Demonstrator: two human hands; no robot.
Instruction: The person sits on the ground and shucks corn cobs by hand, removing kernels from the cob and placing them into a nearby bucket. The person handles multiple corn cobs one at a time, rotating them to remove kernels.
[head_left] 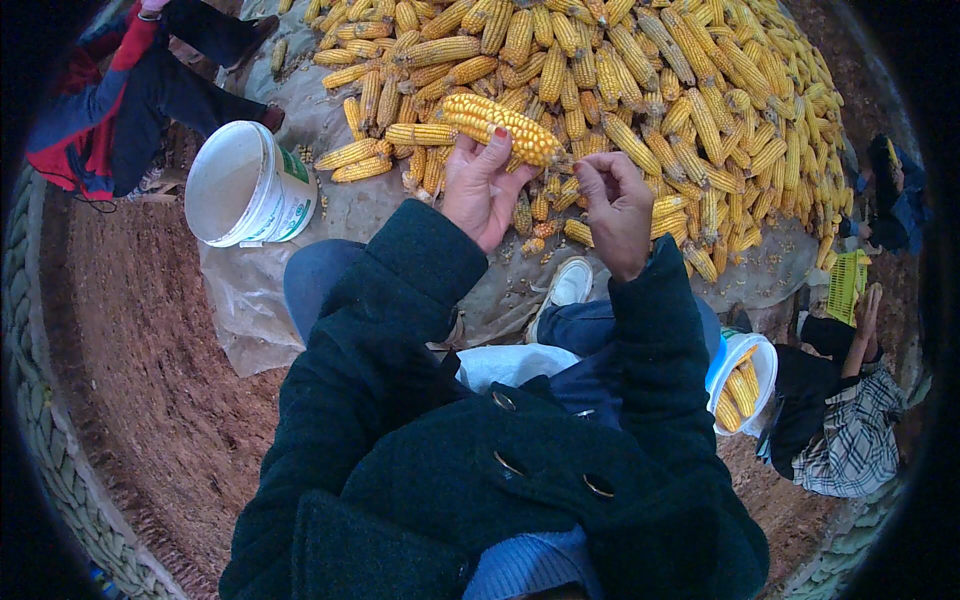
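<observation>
The left hand (482, 200) grips a yellow corn cob (503, 128) between thumb and fingers, the cob's tip pointing toward the right hand (622, 215), whose fingers curl close to the thumb; whether they pinch anything there cannot be told. Beyond both hands spreads a pile of cobs (690, 110). Well to the left hand's left, a white bucket (268, 212) bears a green printed label (294, 166).
</observation>
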